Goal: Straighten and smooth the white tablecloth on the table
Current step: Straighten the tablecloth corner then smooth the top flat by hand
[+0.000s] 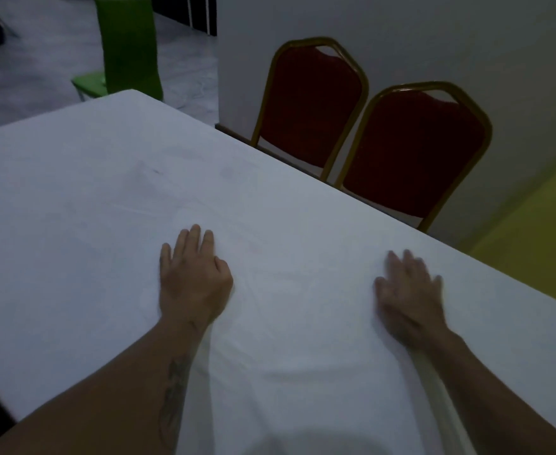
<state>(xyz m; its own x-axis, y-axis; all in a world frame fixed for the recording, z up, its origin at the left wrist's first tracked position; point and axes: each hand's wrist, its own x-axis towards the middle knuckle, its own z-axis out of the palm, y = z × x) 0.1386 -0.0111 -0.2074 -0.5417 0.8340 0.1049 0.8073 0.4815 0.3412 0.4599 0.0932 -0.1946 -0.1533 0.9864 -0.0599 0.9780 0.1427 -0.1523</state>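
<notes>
Left grip (pixel 193 280) and right grip (pixel 408 300) lay flat and open, palms pressing the white cloth tablecloth (pixel 106 208). Cloth covered the surface; soft creases between the wrists. Beyond the far edge: two red padded gold-framed chairs (pixel 312 103), then a green chair (pixel 129 50).

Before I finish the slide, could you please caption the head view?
Left hand and right hand rest on the white tablecloth, creases between them, red chairs beyond.
</notes>
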